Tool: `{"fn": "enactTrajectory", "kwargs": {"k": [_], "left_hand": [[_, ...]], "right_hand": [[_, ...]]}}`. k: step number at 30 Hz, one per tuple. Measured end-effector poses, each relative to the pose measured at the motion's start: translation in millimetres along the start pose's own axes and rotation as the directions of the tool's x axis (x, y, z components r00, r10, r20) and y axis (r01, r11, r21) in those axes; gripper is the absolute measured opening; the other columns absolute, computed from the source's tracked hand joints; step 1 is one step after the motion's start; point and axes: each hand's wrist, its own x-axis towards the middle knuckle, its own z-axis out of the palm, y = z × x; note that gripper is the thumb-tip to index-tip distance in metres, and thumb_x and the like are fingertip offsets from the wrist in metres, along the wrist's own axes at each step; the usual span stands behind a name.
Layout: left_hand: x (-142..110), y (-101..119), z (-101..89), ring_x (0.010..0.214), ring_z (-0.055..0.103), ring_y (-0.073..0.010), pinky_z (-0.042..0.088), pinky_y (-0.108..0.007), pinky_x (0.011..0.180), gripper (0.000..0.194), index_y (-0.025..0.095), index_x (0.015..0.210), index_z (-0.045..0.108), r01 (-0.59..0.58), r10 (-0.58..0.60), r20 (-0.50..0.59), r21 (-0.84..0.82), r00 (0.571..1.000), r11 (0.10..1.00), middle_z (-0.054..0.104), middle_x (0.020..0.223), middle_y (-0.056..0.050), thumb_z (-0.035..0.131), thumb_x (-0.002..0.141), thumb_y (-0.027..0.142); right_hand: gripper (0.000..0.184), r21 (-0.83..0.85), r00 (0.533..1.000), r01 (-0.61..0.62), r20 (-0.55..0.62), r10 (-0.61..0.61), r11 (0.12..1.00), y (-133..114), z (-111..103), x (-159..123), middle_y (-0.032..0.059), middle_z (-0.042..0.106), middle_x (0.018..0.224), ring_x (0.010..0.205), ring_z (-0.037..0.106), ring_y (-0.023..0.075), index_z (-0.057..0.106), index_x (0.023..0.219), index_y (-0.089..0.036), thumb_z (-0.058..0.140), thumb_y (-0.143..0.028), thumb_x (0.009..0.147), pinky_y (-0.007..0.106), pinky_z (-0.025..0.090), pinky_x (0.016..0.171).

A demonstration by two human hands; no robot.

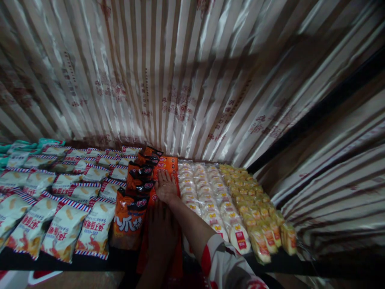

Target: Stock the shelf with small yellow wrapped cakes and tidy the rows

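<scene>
My right hand [166,188] lies palm down with fingers stretched out on a long orange-red strip of packaging [171,162]. Lower on the same strip rests my left hand [161,228], also flat, its fingers pointing away from me and in shadow. Whether the strip is one sheet or several flat packs I cannot tell. Against its left side stands a row of orange and black snack bags [130,220]. On the right it borders rows of clear-wrapped round white cakes or crackers [236,230].
Several white snack bags with striped edges [61,228] fill the left of the dark shelf [75,259]. Teal bags [51,142] sit at the far left back. Yellow wrapped packs [261,241] stand at right. Printed, pleated sheeting [168,80] hangs behind, with a dark bar [309,114] at right.
</scene>
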Motion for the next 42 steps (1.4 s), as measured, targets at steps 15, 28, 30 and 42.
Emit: {"fn": "enactTrajectory", "kwargs": {"k": [15,28,30,42], "left_hand": [[10,-7,2.5,0.107,0.057,-0.0221,0.048,-0.038,0.09,0.031,0.013,0.105,0.061,0.159,-0.182,-0.077,-0.242,0.98,0.957,0.062,0.112,-0.013,0.036,0.087,0.018],[23,-2,4.4,0.132,0.032,-0.0253,0.03,-0.046,0.108,0.05,0.001,0.129,0.042,0.291,-0.29,0.082,-0.499,0.954,0.816,0.038,0.139,-0.022,0.025,0.091,0.03],[21,-5,7.7,0.133,0.03,-0.0251,0.029,-0.046,0.109,0.051,0.002,0.131,0.041,0.304,-0.283,0.119,-0.498,0.952,0.812,0.036,0.141,-0.021,0.025,0.092,0.031],[15,-9,16.0,0.133,0.031,-0.0246,0.029,-0.047,0.108,0.049,0.008,0.133,0.039,0.293,-0.283,0.093,-0.472,0.955,0.832,0.037,0.142,-0.017,0.027,0.092,0.032]], "right_hand": [[0.058,-0.005,1.0,-0.018,0.008,0.018,1.0,0,-2,0,0.003,0.02,0.15,0.14,0.01,0.0199,0.022,0.144,-0.016,0.017,-0.041,0.092,0.042,0.002,0.112],[0.055,-0.056,0.998,-0.049,0.036,0.051,0.997,0,-1,4,0.0011,0.02,0.15,0.14,0.01,0.0172,0.022,0.144,-0.019,0.022,-0.035,0.092,0.041,0.004,0.112],[0.055,-0.068,0.998,-0.046,0.03,0.048,0.997,-1,-2,3,0.0018,0.02,0.15,0.14,0.01,0.0175,0.021,0.144,-0.019,0.022,-0.036,0.092,0.041,0.006,0.112],[0.055,-0.026,0.998,-0.062,0.01,0.062,0.998,0,0,3,0.0003,0.021,0.15,0.14,0.01,0.0167,0.023,0.144,-0.018,0.023,-0.035,0.091,0.039,0.003,0.112]]}}
